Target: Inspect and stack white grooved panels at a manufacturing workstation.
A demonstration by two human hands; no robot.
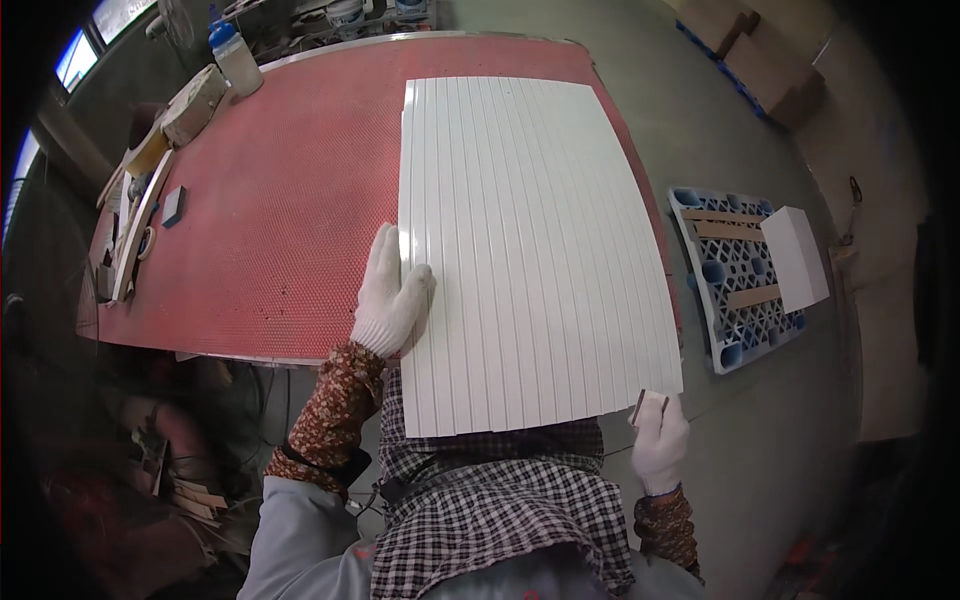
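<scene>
A large white panel (520,250) with lengthwise lines lies on a red textured tabletop (290,200), its near end jutting past the table edge toward my apron. I cannot tell whether it is one grooved sheet or several strips side by side. My left hand (388,300), in a white knit glove, rests at the panel's left edge. Its fingers stretch along the side and the thumb lies over the top face. At the near right corner, my gloved right hand (661,445) is closed round a small beige block with a dark brown edge (648,407), held close to the panel's end.
Toward the left rim of the table are a small grey-blue block (173,206), curved strips (143,225), tape rolls (193,105) and a blue-capped bottle (234,60). On the floor at right stands a plastic pallet (710,300) bearing a white box (796,260). Cardboard boxes (770,70) lie beyond.
</scene>
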